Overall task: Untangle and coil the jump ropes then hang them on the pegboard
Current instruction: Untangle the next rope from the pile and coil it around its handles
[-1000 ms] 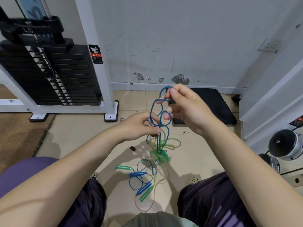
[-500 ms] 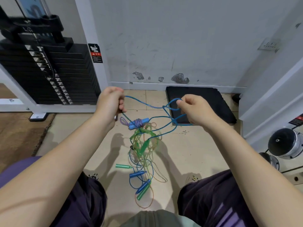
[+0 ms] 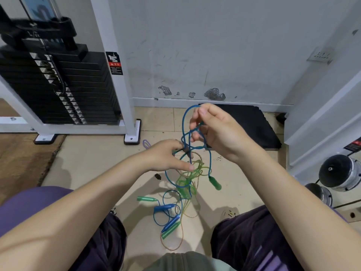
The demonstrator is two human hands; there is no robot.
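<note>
The blue jump rope (image 3: 210, 159) is hanging in loops above the tiled floor (image 3: 93, 165), its green handle (image 3: 214, 183) dangling. The right hand (image 3: 218, 133) is pinching its top loop; the left hand (image 3: 166, 155) is gripping strands lower down. More tangled ropes (image 3: 175, 210) are lying on the floor beneath, between the person's knees.

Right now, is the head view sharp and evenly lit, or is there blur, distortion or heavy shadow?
Head view: mostly sharp; the machine frame bows from wide-angle distortion; soft shadows fall on the floor beneath both hands, left and right; no glare on the blue rope.
</note>
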